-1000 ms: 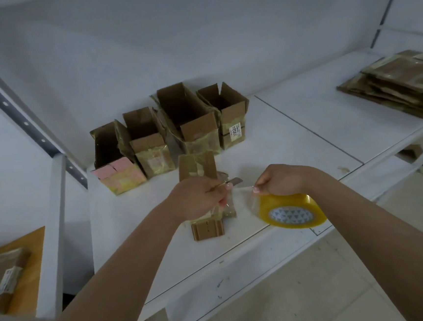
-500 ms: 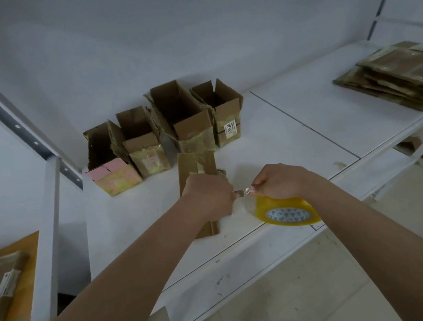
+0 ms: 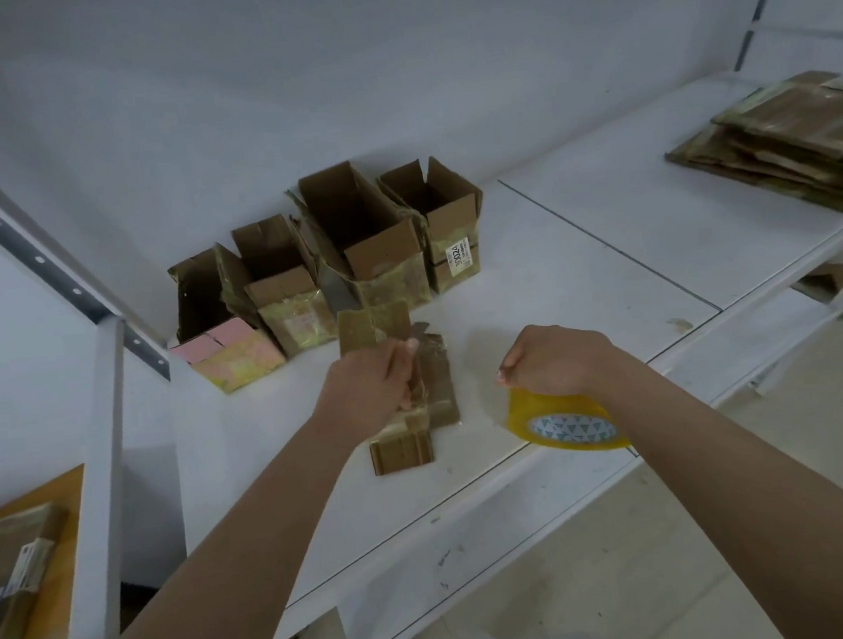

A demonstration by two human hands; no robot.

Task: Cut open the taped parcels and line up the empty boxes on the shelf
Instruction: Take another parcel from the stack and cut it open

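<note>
A flattened, taped cardboard box (image 3: 440,384) lies on the white shelf (image 3: 557,266) near its front edge. My left hand (image 3: 369,390) rests on this box with fingers curled. The small blade it held a moment ago is hidden inside the fist. My right hand (image 3: 555,358) grips a yellow tape roll (image 3: 566,421) just right of the box, at the shelf's edge. Behind, several open empty boxes stand in a row against the wall: a pink-flapped one (image 3: 227,336), a narrow one (image 3: 284,290), a tall one (image 3: 367,242) and a labelled one (image 3: 446,215).
A stack of flattened cardboard (image 3: 791,144) lies at the far right of the shelf. A white upright post (image 3: 99,449) stands at the left. Beyond the post, taped parcels (image 3: 17,558) sit on a yellow surface. Cardboard scraps lie under the shelf at right.
The tape strip stretched between my hands has been cut. My left hand moved back onto the flat box; my right hand drew away to the right with the roll.
</note>
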